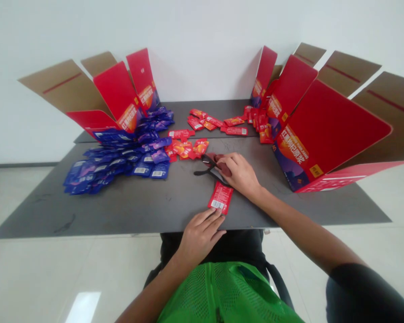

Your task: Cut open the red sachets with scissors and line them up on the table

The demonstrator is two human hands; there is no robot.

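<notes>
A red sachet (221,197) with a white barcode lies flat near the front edge of the table. Fingertips of my left hand (202,233) rest on its near end, with the fingers stretched out. Just beyond its far end, my right hand (240,175) is closed around a maroon and black item (218,167) with thin black arms poking out to the left. Its exact kind is partly hidden by the fingers. Loose red and orange sachets (188,149) lie farther off, beside a heap of blue-purple sachets (121,154) on the left.
An open red carton (117,96) stands at the back left, flaps up. On the right are further open red cartons (336,130), with red sachets (261,123) piled against them. More red sachets (205,121) are scattered toward the wall on the grey table (148,202).
</notes>
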